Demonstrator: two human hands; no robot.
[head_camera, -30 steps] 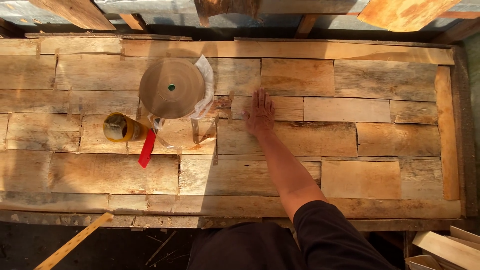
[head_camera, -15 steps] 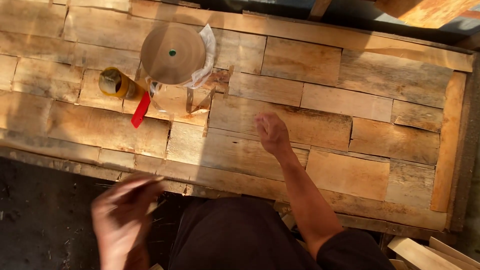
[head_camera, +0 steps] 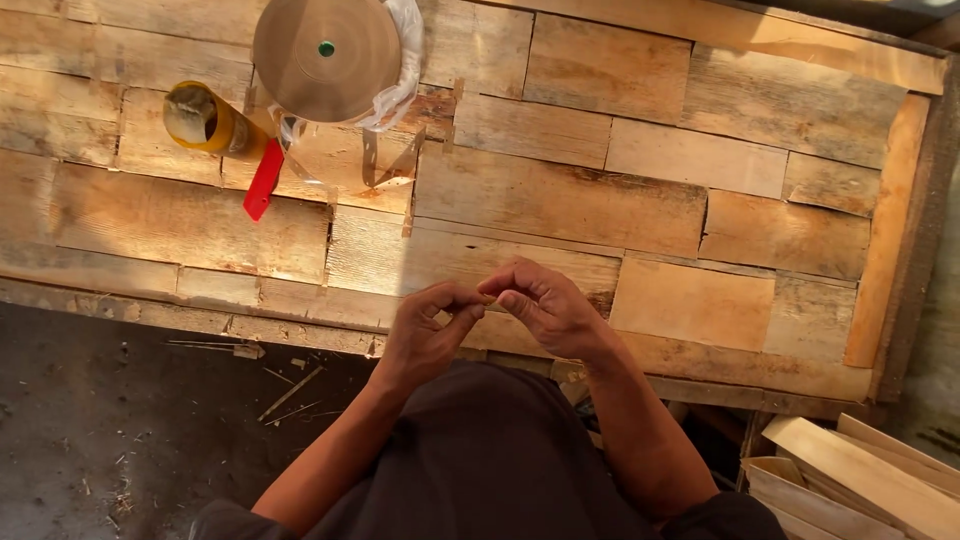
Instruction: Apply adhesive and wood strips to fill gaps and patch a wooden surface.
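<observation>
Wooden slats make up the desk (head_camera: 560,205), and over its near edge the left hand (head_camera: 425,335) and right hand (head_camera: 545,305) meet fingertip to fingertip, pinching a tiny sliver (head_camera: 489,299) lying crosswise between them, equally near both.

Bare panel (head_camera: 560,200) lies open ahead and right of the fingers (head_camera: 520,300); ahead-left, well apart, the disc (head_camera: 325,55), jar (head_camera: 205,120), red handle (head_camera: 263,180) and metal clip (head_camera: 385,165) block passage.
</observation>
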